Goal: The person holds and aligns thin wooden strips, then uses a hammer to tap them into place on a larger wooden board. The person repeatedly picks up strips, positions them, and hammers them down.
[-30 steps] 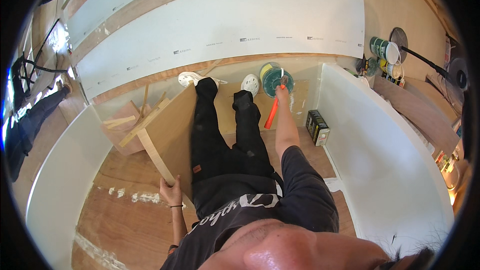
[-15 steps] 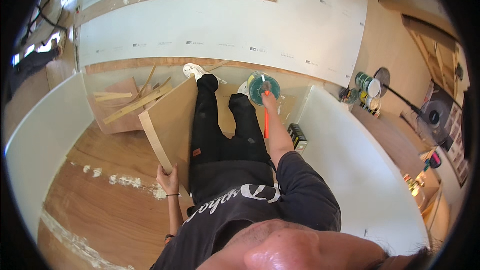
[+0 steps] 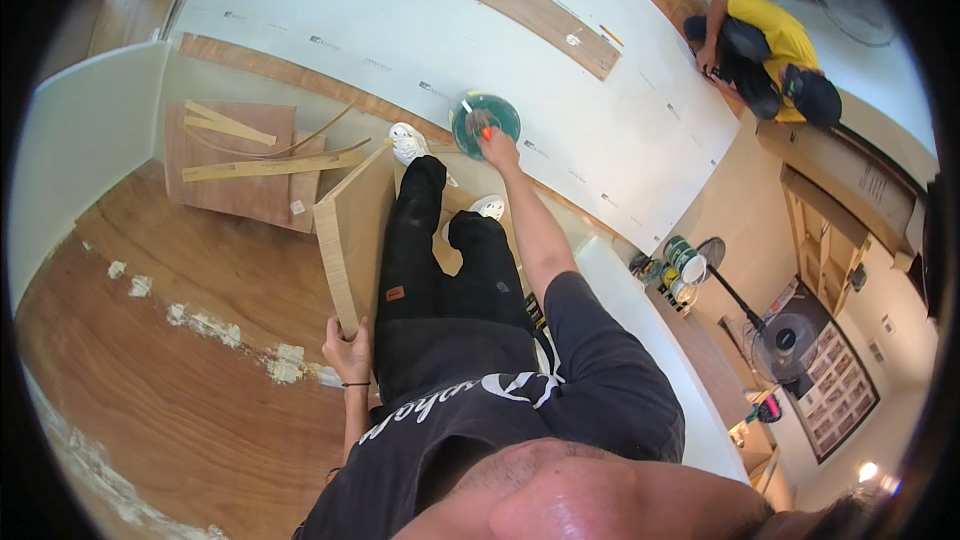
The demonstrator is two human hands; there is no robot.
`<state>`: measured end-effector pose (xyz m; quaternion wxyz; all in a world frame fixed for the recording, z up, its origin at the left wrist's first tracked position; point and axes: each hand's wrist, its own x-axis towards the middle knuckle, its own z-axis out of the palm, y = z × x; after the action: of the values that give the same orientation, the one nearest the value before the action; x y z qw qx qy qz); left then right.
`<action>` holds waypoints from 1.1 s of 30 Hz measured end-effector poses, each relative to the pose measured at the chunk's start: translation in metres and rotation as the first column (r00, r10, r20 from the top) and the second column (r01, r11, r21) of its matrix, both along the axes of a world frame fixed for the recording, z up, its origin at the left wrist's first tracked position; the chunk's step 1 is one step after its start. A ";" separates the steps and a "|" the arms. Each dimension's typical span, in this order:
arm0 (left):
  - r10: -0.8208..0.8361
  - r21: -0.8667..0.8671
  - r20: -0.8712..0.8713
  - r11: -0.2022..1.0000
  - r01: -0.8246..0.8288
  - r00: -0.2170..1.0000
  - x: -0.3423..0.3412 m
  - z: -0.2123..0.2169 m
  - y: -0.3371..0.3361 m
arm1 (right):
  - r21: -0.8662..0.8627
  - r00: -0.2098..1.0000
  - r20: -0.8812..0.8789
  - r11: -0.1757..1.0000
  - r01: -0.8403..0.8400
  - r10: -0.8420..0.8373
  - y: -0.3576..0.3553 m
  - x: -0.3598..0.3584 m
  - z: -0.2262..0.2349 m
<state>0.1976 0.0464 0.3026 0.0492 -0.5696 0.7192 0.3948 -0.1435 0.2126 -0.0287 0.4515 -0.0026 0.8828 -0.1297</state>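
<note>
My left hand (image 3: 347, 350) grips the near end of a wooden panel (image 3: 365, 205) that stands on edge beside my left leg, its pale edge facing up. My right arm stretches forward, and the right hand (image 3: 500, 150) is closed around an orange-handled brush (image 3: 486, 132). The brush's greyish head is over a round green bucket (image 3: 506, 118), beyond my white shoes. The bristles are too small to make out clearly. Whether the bucket rests on something or hangs from the hand, I cannot tell.
Thin wood strips (image 3: 235, 168) lie on a plywood piece (image 3: 225, 120) at left. A large white board (image 3: 390, 30) spans the far side. A person in yellow (image 3: 785, 40) crouches at far right. A fan (image 3: 785, 340) and paint cans (image 3: 685, 258) stand at right.
My view has turned, bringing the person in yellow into sight. My right hand and the bucket now appear farther forward and left, against the white board's edge. The left hand keeps its hold.
</note>
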 end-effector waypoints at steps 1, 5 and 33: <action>0.027 0.022 -0.028 0.999 -0.027 0.999 -0.005 0.001 -0.002 | -0.028 0.998 -0.028 0.998 -0.057 0.056 -0.018 -0.013 -0.003; -0.032 -0.007 0.084 0.999 0.033 0.996 -0.017 0.003 -0.012 | -0.031 0.972 -0.063 0.973 -0.227 0.225 -0.085 -0.066 -0.019; -0.205 -0.179 -0.031 0.964 0.196 0.978 -0.149 0.129 -0.103 | 0.003 0.966 -0.245 0.997 -0.081 0.080 -0.095 -0.070 0.137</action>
<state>0.0483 -0.0563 0.4315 0.0212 -0.4861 0.8060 0.3372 -0.2132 0.1180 0.1081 0.3437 -0.0561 0.9306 -0.1129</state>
